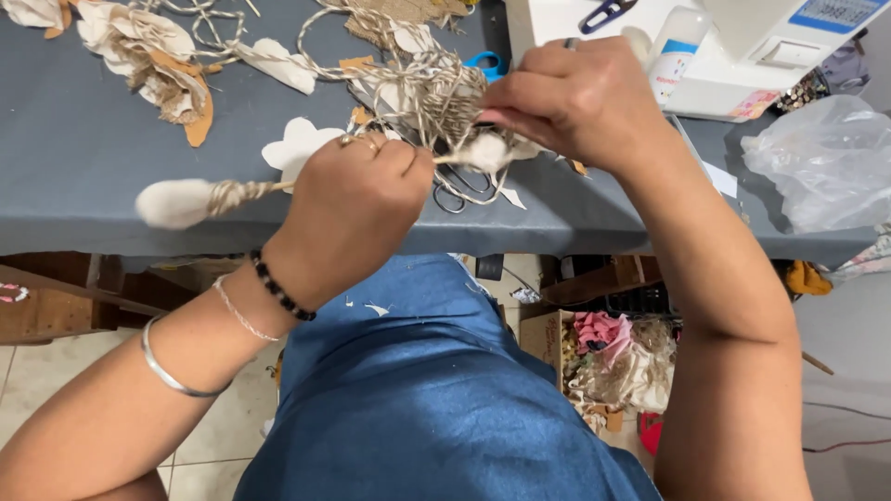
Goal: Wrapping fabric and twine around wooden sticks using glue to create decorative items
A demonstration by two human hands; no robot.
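Working at the near edge of a grey-covered table (83,139), the person holds a craft piece between both hands above a blue-clad lap. The left hand (357,209) is closed in a fist around a thin stick (278,186); the stick's left end carries a white fluffy tuft (174,202), bound at its base with wound twine (237,193). A beaded bracelet, a thin cord and a metal bangle sit on that wrist. The right hand (575,97) lies just right of the left, fingers curled down and pinched together on a second white tuft (487,153) at the stick's right end; exactly which fingertips press it is hard to tell, as the knuckles cover them.

Loose twine (408,79) lies in tangled loops on the table just beyond the hands. Scissors (464,190) rest under the hands, handles toward the table's near edge. White petal-shaped cutouts (297,144) and burlap scraps (172,88) lie scattered to the far left. A white sewing machine (733,65) stands far right, a clear plastic bag (821,162) right of it. Below the table, on the floor to the right, a cardboard box (608,357) holds fabric scraps.
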